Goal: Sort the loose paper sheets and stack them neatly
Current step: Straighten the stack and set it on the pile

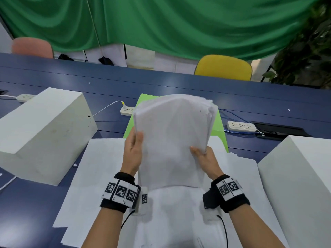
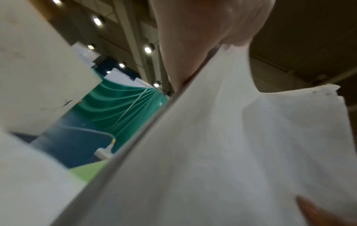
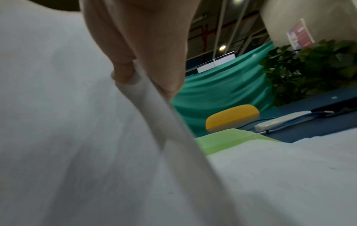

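A thick stack of white sheets [image 1: 172, 138] stands nearly upright above the table, bowed toward me at the top. My left hand [image 1: 133, 149] grips its left edge, thumb on the near face. My right hand [image 1: 204, 156] grips its right edge the same way. The left wrist view shows the stack [image 2: 222, 152] edge-on under my left hand [image 2: 203, 38]; the right wrist view shows my right hand [image 3: 139, 45] pinching the stack [image 3: 77, 137]. More loose white sheets [image 1: 100, 169] lie spread flat beneath, over a green sheet [image 1: 219, 122].
White foam blocks flank the papers, one at the left [image 1: 44, 129] and one at the right [image 1: 297, 176]. Power strips [image 1: 240, 126] and cables lie on the blue table [image 1: 161, 81] behind. A yellow chair [image 1: 223, 67] and a pink chair [image 1: 32, 47] stand beyond.
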`<action>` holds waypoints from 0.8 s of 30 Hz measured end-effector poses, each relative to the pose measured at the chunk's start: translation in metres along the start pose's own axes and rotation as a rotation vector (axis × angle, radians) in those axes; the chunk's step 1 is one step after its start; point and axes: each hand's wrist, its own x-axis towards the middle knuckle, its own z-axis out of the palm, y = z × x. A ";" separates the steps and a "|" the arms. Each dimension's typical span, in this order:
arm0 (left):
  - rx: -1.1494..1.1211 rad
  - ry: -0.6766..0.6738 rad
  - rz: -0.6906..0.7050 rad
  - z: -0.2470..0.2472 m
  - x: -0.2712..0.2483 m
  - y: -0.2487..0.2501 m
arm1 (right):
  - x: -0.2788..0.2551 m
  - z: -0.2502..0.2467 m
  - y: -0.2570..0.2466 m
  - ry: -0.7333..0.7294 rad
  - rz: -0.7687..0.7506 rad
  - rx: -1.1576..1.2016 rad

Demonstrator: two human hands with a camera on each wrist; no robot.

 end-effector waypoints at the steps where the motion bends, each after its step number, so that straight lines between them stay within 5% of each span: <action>1: -0.002 0.059 -0.048 -0.007 0.003 -0.011 | 0.003 -0.004 0.000 0.010 -0.007 -0.026; 4: 0.152 0.207 -0.348 -0.034 0.004 -0.061 | 0.015 -0.021 0.010 0.015 0.101 -0.137; 8: 0.769 -0.086 -0.657 -0.044 -0.018 -0.119 | 0.011 -0.028 0.066 -0.095 0.322 -0.431; 11: 0.805 -0.104 -0.640 -0.035 -0.031 -0.130 | 0.001 -0.029 0.103 -0.124 0.363 -0.570; 19: 0.775 -0.212 -0.703 -0.017 -0.032 -0.129 | -0.002 -0.026 0.107 -0.056 0.389 -0.541; 24: 0.619 -0.097 -0.592 -0.014 -0.044 -0.130 | -0.002 -0.024 0.108 -0.021 0.385 -0.559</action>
